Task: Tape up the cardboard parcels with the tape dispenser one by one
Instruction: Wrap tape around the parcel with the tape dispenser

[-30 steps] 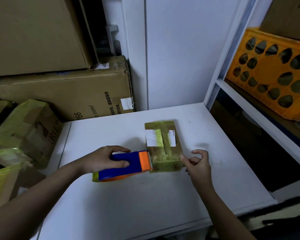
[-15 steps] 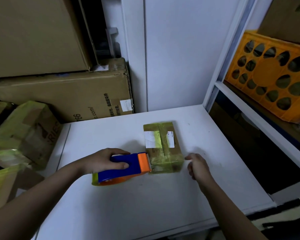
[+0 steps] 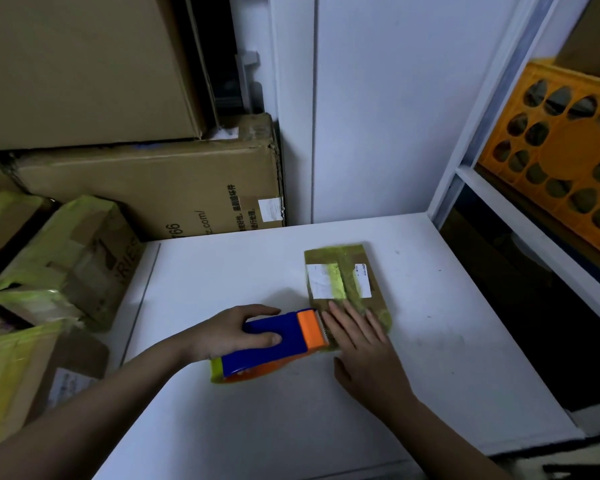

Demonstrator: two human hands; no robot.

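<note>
I see the small flat cardboard parcel (image 3: pixel 347 289) lying on the white table (image 3: pixel 222 271), already crossed with yellow-green tape, white labels showing under it. Left hand (image 3: pixel 236 332) is wrapped around the blue-and-orange tape dispenser (image 3: pixel 274 341), thumb on the side facing me, fingers over the top. The dispenser's toothed orange nose butts against the parcel's near-left edge. Right hand (image 3: pixel 357 344) lies flat, fingers straight, palm down on the parcel's near end just right of the blade, holding nothing.

My read: this is the cut-and-smooth step at the end of a strip. To do it well, I'd keep the flat hand pressing the tape down right beside the teeth so the parcel can't slide on the slick table, then tilt the dispenser so the teeth bite and tear across cleanly. Rub outward from the parcel's centre to chase bubbles and seat the tail over the edge.

Risk: the parcel looks light, so pulling without that hold-down would drag it. Taped boxes (image 3: pixel 66 258) are stacked left of the parcel, off the table; I can't tell if untaped ones remain.
</note>
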